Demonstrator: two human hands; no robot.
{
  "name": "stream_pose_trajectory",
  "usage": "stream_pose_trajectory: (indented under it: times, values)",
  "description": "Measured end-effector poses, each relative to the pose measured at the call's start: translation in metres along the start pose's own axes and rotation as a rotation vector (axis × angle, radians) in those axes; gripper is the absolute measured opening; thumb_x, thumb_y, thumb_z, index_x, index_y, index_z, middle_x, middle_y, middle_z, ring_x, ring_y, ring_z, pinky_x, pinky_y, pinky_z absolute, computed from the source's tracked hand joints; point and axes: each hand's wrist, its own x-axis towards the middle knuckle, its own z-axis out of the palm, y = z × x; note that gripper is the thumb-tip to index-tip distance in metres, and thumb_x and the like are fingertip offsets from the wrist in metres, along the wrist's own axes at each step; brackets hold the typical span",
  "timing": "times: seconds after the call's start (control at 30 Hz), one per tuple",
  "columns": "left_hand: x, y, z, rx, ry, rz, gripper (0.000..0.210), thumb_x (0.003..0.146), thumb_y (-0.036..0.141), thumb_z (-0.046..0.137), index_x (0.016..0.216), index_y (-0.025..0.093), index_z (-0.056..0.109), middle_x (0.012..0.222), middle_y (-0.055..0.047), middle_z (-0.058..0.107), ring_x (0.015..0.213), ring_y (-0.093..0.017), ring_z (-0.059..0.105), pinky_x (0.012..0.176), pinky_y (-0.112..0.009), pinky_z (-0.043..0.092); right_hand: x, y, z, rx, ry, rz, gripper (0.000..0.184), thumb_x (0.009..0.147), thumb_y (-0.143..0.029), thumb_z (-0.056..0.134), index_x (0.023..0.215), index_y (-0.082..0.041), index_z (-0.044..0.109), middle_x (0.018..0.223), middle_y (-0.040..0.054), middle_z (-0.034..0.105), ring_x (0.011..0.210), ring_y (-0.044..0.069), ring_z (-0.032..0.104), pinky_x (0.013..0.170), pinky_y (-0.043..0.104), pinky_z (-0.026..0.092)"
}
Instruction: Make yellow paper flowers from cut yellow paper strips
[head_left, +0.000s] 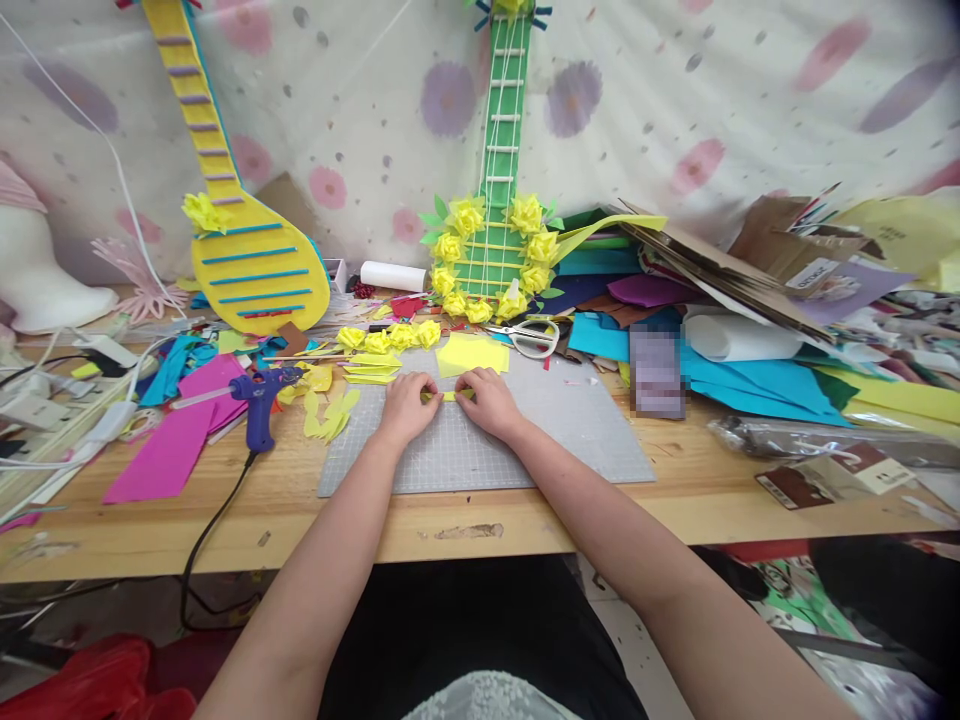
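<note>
Between my two hands a narrow yellow paper strip (449, 396) lies low over the grey cutting mat (487, 455). My left hand (407, 405) pinches its left end, and my right hand (484, 400) pinches the right end. Just beyond the fingers rests a stack of yellow paper sheets (474, 355). Folded yellow pieces (373, 368) sit left of it, with several yellow paper roses (390, 337) behind them. Loose yellow petal cutouts (330, 415) lie at the mat's left edge.
A blue glue gun (260, 405) with a black cord stands left of the mat. White-handled scissors (534, 338) lie at the mat's back. A yellow paper lute (259, 265) and a green one (499, 240) lean at the wall. Blue paper sheets (765, 385) crowd the right.
</note>
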Motion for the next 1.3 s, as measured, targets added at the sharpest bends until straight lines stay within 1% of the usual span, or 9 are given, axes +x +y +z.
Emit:
stream_pose_trajectory:
  times: [0.17,0.27,0.33,0.43,0.53,0.63,0.97,1.2,1.3]
  values:
    - [0.0,0.003,0.002,0.002,-0.008,-0.014,0.027,0.066,0.025,0.06,0.092,0.021,0.057,0.081,-0.002,0.062,0.083,-0.02,0.052,0.079,-0.034,0.036,0.0,0.002,0.002,0.063,0.004,-0.023,0.014,0.075,-0.019,0.053,0.088,-0.019,0.058,0.09,0.0031,0.06,0.088,0.017,0.047,0.082,0.031,0.034]
    - [0.002,0.005,0.003,0.034,-0.032,-0.019,0.018,0.065,0.023,0.058,0.083,0.021,0.061,0.078,-0.003,0.06,0.082,-0.02,0.052,0.079,-0.035,0.037,0.001,0.003,0.002,0.151,0.01,-0.027,0.017,0.074,-0.017,0.052,0.09,-0.019,0.057,0.086,0.0022,0.061,0.085,0.016,0.049,0.08,0.031,0.036]
    - [0.005,0.005,0.002,-0.038,-0.033,-0.026,0.012,0.065,0.023,0.058,0.075,0.02,0.062,0.078,-0.004,0.06,0.083,-0.02,0.053,0.078,-0.034,0.039,0.002,0.004,0.003,0.291,0.007,0.001,0.019,0.073,-0.016,0.051,0.091,-0.019,0.056,0.08,0.0005,0.059,0.079,0.014,0.051,0.077,0.029,0.038]
    - [0.01,0.006,0.001,-0.416,-0.027,-0.066,0.015,0.066,0.029,0.059,0.076,0.017,0.062,0.084,-0.004,0.062,0.082,-0.017,0.056,0.075,-0.031,0.043,0.007,0.008,0.003,0.584,0.001,0.061,0.019,0.073,-0.02,0.051,0.092,-0.019,0.053,0.077,-0.0017,0.056,0.074,0.011,0.053,0.074,0.027,0.041]
    - [0.015,0.007,-0.001,-0.888,-0.061,-0.246,0.027,0.064,0.036,0.064,0.08,0.015,0.061,0.077,-0.003,0.063,0.075,-0.016,0.06,0.067,-0.03,0.048,0.011,0.012,0.001,0.818,-0.009,0.132,0.023,0.07,-0.026,0.055,0.091,-0.02,0.049,0.075,-0.003,0.055,0.069,0.01,0.054,0.071,0.028,0.044]
    - [0.016,0.009,-0.001,-1.114,-0.09,-0.412,0.031,0.056,0.031,0.072,0.079,0.013,0.062,0.064,-0.001,0.061,0.068,-0.016,0.063,0.064,-0.03,0.051,0.013,0.015,-0.001,0.933,-0.019,0.208,0.026,0.067,-0.028,0.058,0.09,-0.021,0.047,0.074,-0.0039,0.054,0.064,0.009,0.055,0.069,0.028,0.045]
    - [0.015,0.013,0.0,-1.163,-0.038,-0.553,0.021,0.061,0.012,0.069,0.081,0.009,0.062,0.071,-0.006,0.066,0.064,-0.014,0.065,0.067,-0.031,0.054,0.017,0.019,0.0,0.994,0.024,0.277,0.029,0.062,-0.024,0.06,0.087,-0.021,0.046,0.074,-0.0052,0.053,0.062,0.009,0.056,0.068,0.028,0.045]
    - [0.014,0.016,-0.001,-1.154,-0.096,-0.509,0.032,0.057,0.014,0.073,0.085,0.01,0.059,0.072,-0.005,0.066,0.064,-0.015,0.065,0.065,-0.031,0.054,0.015,0.019,-0.001,0.97,0.015,0.243,0.03,0.061,-0.026,0.06,0.088,-0.021,0.047,0.075,-0.0051,0.053,0.062,0.009,0.056,0.067,0.027,0.044]
    - [0.014,0.018,0.0,-1.124,-0.074,-0.495,0.03,0.055,0.016,0.074,0.08,0.01,0.057,0.07,-0.004,0.066,0.061,-0.015,0.064,0.064,-0.032,0.053,0.014,0.017,-0.001,0.959,0.019,0.223,0.032,0.062,-0.028,0.061,0.09,-0.02,0.047,0.076,-0.0043,0.055,0.06,0.008,0.053,0.063,0.026,0.042]
